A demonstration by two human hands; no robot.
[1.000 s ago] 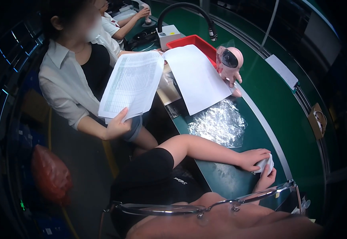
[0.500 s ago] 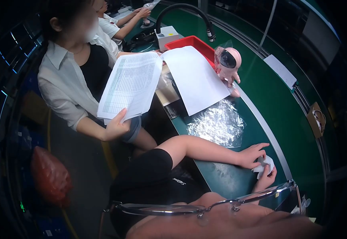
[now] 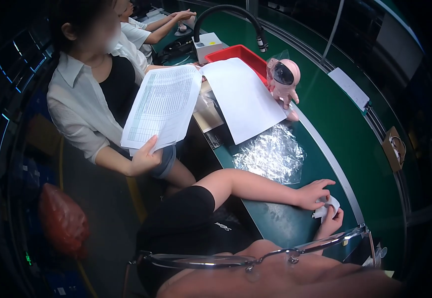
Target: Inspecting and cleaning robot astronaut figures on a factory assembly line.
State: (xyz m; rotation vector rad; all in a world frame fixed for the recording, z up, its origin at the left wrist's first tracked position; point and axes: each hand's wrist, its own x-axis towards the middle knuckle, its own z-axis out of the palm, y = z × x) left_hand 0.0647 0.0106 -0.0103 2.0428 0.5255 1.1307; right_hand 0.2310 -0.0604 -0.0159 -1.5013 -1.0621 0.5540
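Observation:
My left hand [image 3: 313, 194] reaches over the green bench top. Its fingers are bent onto a crumpled white cloth or tissue [image 3: 331, 204], with one finger sticking out straight. Below it my right hand [image 3: 330, 223] grips the lower part of the same white piece between thumb and fingers. Anything wrapped inside the white piece is hidden. My right forearm is mostly covered by a pair of glasses [image 3: 295, 248] close to the camera. Left of my hands lies a sheet of crinkled clear plastic film [image 3: 273, 155].
A person at left holds printed sheets [image 3: 162, 107] over the bench edge. A blank white sheet [image 3: 245, 99], a red tray [image 3: 235, 53] and a pink figure with a dark visor [image 3: 285, 79] stand farther off. Another person works beyond. A metal rail [image 3: 332, 161] edges the bench.
The white piece has shifted and looks flatter between my hands, with small finger movements. Farther off, the other person's hands have moved.

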